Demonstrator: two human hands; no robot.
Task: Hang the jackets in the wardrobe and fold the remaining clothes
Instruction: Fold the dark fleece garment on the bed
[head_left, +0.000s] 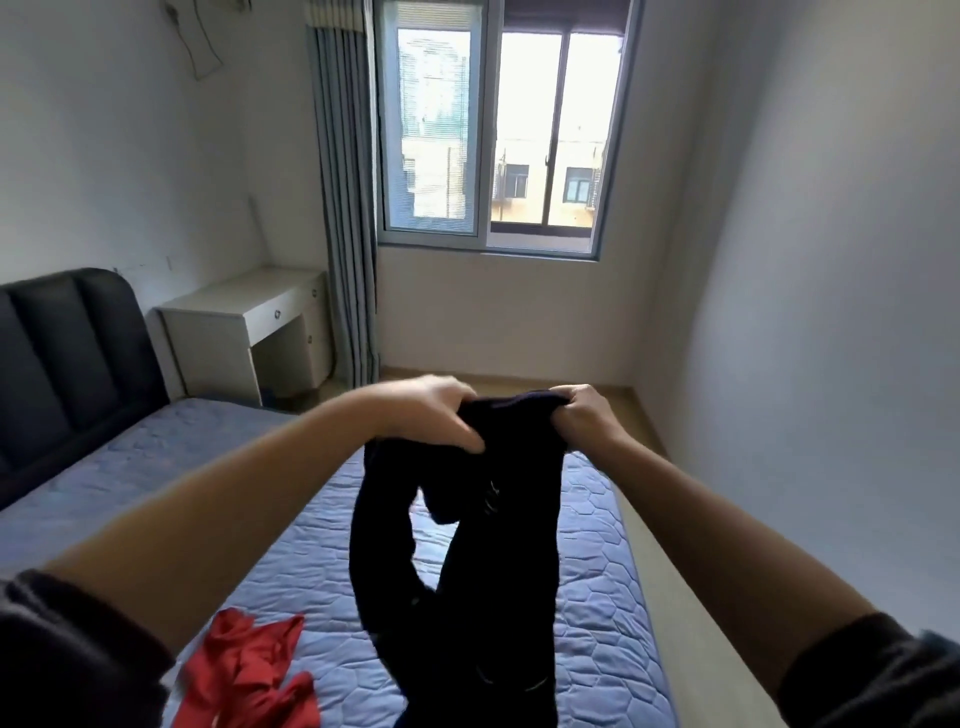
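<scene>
— Where is the dark garment (467, 571) just now?

— Up in the air in front of you, over the bed (597, 597). Your left grip (439, 413) and your right grip (584, 415) each have fingers curled round its top edge, close together. The cloth bunches between them and the rest hangs down in twisted folds, with its lower end out of view.

— How will it handle?

— Soft and limp, I'd judge, and light enough for your two hands. It won't keep any shape by itself. I can't tell whether it's a jacket or something to fold.

— Where should you take hold?

— Probably wider apart. Work each grip outward along that top edge to the corners, so the twist drops out and it hangs flat. Pinch at a seam or hem rather than loose cloth, which could slip.

— Anything else?

— A red garment (249, 670) lies crumpled on the bed by your left arm, just beside the hanging cloth. I can't tell whether they touch.
</scene>
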